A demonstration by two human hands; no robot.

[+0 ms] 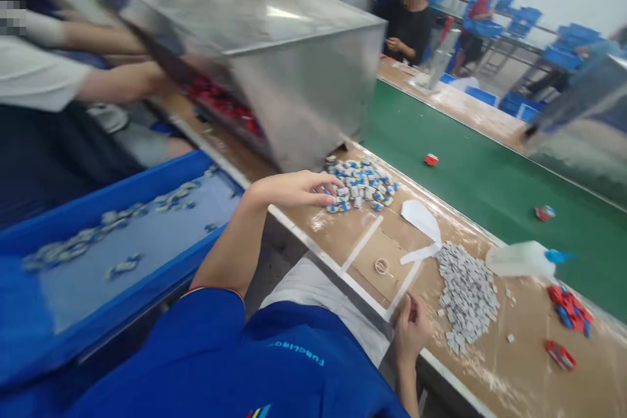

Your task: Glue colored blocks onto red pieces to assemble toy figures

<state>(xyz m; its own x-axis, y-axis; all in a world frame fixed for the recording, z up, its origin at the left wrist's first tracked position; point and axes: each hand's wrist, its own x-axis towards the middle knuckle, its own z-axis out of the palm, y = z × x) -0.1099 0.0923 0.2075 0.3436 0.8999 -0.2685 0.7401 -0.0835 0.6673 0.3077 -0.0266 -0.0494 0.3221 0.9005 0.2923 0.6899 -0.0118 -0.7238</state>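
My left hand [304, 190] reaches to the near left edge of a pile of small white-and-blue plastic parts [365, 183] on the brown tabletop. Its thumb and fingers are apart at the parts, and none is clearly held. At the table's front edge, my right hand [412, 325] has curled fingers with the thumb close to them. Whether something small is between them cannot be made out. Right of that hand lies a heap of small grey square pieces [467, 294]. A small ring [381, 266] rests on a cardboard piece [369, 274] between the hands.
A blue bin [122, 294] with more parts stands left. A metal hood [304, 72] covers red pieces. Beyond runs a green conveyor belt [470, 170] with red parts. A white bottle [522, 260], red-and-blue parts [571, 310] and white paper [422, 221] lie on the table. Co-workers sit nearby.
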